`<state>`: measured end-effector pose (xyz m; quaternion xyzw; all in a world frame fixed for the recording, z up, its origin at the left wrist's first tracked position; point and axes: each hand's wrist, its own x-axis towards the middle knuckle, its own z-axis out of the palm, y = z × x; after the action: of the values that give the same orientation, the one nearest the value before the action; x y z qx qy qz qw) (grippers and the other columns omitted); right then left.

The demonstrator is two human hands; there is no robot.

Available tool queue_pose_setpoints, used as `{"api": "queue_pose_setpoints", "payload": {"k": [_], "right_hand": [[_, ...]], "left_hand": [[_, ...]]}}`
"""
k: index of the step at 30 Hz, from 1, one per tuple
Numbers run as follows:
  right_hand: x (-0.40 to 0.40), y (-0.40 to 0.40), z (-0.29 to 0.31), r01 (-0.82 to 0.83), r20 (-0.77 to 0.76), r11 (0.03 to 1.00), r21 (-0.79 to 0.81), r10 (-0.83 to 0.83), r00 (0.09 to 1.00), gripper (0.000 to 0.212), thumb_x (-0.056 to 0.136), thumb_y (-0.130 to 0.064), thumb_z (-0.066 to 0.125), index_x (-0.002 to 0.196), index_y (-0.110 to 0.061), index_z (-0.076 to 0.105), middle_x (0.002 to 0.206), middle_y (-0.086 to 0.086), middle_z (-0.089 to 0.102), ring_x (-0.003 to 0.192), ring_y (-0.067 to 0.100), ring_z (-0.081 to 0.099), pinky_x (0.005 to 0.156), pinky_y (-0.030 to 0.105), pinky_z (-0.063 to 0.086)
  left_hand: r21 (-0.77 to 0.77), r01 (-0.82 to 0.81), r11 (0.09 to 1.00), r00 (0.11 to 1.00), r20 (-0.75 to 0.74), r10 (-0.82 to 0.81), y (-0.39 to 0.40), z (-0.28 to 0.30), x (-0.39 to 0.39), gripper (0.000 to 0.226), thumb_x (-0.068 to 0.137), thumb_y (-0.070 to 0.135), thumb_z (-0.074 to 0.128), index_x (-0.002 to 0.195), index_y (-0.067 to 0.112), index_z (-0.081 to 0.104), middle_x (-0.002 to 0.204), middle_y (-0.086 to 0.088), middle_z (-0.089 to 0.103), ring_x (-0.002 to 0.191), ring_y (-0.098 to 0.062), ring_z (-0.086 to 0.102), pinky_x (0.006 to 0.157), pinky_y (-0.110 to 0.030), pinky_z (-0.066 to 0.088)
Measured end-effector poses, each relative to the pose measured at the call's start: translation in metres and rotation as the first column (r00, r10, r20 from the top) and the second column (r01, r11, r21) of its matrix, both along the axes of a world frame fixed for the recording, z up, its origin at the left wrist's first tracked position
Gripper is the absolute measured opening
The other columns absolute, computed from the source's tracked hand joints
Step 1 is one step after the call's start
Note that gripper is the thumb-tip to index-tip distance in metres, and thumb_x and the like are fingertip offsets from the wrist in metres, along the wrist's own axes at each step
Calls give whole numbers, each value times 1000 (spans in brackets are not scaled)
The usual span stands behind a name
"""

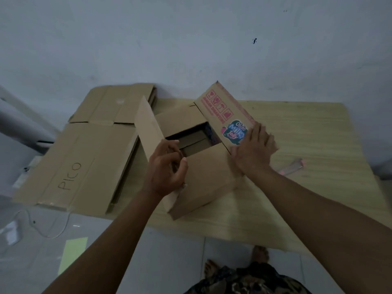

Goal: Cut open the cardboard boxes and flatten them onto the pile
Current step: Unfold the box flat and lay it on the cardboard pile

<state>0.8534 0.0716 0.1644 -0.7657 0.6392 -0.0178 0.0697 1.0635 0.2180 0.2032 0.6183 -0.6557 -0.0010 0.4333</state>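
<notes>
Here the box (203, 179) sits on a pale wood-grain table (318, 187), near its left side, a plain brown corrugated carton with its top open. Four flaps stand apart around a dark rectangular opening. The right flap (224, 117) tilts upward and carries pink handling symbols and a blue and pink jelly logo printed on its outer face; the left flap (148, 126) is bare, smooth cardboard, raised at a slant. The near flap lies flat over the top.

The left hand (166, 168) has its fingers curled over the lower edge of the left flap, gripping it. The right hand (253, 148) lies flat, fingers straight and together, pressing on the lower part of the printed flap.

Just left of the box, flattened cartons form a pile (84, 155), creased into broad panels, overhanging the table's edge; the top sheet bears the handwritten word "PICO". A small pink object (291, 167), blurred, lies on the table to the right of the box. Behind is a matte grey-white wall (191, 39). Below, glossy white floor tiles (169, 262), a thin white cable (42, 228) and a pale green sheet (73, 251).
</notes>
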Motion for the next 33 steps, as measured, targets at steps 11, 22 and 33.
{"api": "queue_pose_setpoints", "payload": {"k": [11, 22, 33], "right_hand": [[-12, 14, -37, 260, 16, 938, 230, -271, 962, 70, 106, -44, 39, 157, -1, 16, 161, 28, 21, 149, 42, 20, 118, 59, 19], [-39, 21, -30, 231, -11, 967, 105, -231, 973, 39, 108, -30, 36, 132, -3, 52, 127, 19, 63, 117, 39, 60, 96, 41, 42], [-37, 15, -28, 220, -12, 972, 79, -220, 976, 37, 103, -32, 46, 119, -4, 65, 117, 19, 68, 108, 40, 65, 92, 42, 46]], "left_hand": [[-182, 77, 980, 985, -140, -104, -7, 17, -18, 34, 90, 10, 55, 57, 3, 49, 79, -4, 48, 94, -29, 65, 84, -59, 51], [490, 8, 872, 975, 191, -116, -14, 20, 58, 47, 83, 23, 74, 127, 9, 65, 143, -8, 53, 137, -22, 41, 118, -62, 27], [810, -345, 474, 908, 159, 389, -45, -52, 44, 99, 88, 69, 57, 153, 2, 26, 158, -24, 23, 147, -41, 21, 120, -53, 23]]}}
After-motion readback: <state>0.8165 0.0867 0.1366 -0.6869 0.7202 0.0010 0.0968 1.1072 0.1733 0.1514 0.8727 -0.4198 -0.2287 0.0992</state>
